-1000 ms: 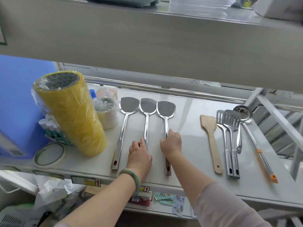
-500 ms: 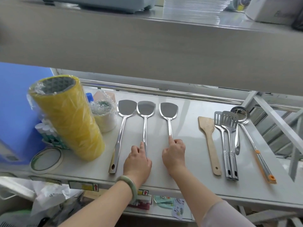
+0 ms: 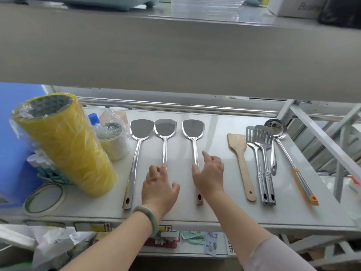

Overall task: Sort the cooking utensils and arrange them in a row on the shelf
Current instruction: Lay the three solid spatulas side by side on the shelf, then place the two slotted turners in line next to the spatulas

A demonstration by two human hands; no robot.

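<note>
Steel turners, 3 of them, lie in a row on the white shelf (image 3: 214, 212), blades to the back. The middle turner (image 3: 165, 133) is the landmark. Just left of it lies the left turner (image 3: 136, 151), and right of it the right turner (image 3: 194, 139). The left hand (image 3: 159, 189) covers the middle turner's handle, fingers loosely spread, gripping nothing. The right hand (image 3: 210, 176) rests over the right turner's handle, fingers wide. Further right lie a wooden spatula (image 3: 241, 161), 2 slotted turners (image 3: 262, 159) and a ladle (image 3: 281, 141).
</note>
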